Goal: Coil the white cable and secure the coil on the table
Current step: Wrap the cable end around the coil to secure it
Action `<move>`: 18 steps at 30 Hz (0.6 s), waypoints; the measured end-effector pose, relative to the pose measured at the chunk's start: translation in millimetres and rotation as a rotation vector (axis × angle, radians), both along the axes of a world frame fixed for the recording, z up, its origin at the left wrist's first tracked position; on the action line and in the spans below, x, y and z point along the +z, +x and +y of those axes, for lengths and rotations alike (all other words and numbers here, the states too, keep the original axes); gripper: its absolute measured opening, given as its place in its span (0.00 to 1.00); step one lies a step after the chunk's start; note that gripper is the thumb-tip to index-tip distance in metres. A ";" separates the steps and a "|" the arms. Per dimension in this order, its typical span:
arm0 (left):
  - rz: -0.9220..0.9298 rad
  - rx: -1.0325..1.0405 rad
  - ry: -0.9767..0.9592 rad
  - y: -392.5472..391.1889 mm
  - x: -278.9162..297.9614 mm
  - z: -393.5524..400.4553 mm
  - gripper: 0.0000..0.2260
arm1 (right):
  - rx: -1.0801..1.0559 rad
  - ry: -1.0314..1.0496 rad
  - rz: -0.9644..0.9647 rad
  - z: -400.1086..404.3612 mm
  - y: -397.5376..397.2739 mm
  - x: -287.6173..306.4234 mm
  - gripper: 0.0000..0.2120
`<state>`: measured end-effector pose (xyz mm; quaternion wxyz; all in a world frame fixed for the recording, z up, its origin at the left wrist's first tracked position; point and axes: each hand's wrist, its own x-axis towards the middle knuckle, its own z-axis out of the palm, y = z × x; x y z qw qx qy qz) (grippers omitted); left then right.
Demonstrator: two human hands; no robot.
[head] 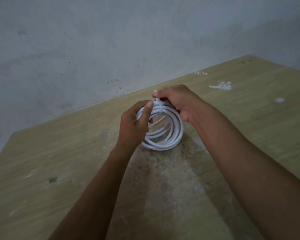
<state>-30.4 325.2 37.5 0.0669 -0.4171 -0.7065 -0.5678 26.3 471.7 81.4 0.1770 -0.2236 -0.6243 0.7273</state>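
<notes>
While the left hand (pixel 137 126) holds the white cable (pixel 164 134) coil's 9 o'clock side above the bench (pixel 59 153), the right hand (pixel 177 103), pinching the tie (pixel 158 105) at 12 o'clock, should pull it snug.

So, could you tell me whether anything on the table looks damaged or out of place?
The table is worn: a scuffed patch under the arms and white splotches near its far right edge. The white cable is neatly coiled, banded by a white tie.

worn wooden table (pixel 62 153) bearing white paint smears (pixel 221 85).
</notes>
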 end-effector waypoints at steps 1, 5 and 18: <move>0.011 0.001 -0.013 0.7 -0.2 0.8 0.12 | 0.000 -0.027 -0.035 1.4 1.0 1.2 0.05; 0.040 0.031 -0.031 2.0 -0.7 0.4 0.11 | -0.019 -0.022 -0.088 0.1 -1.1 2.0 0.05; -0.543 0.213 0.164 1.8 -6.5 -11.2 0.17 | 0.026 0.297 0.077 -21.8 20.4 -48.4 0.20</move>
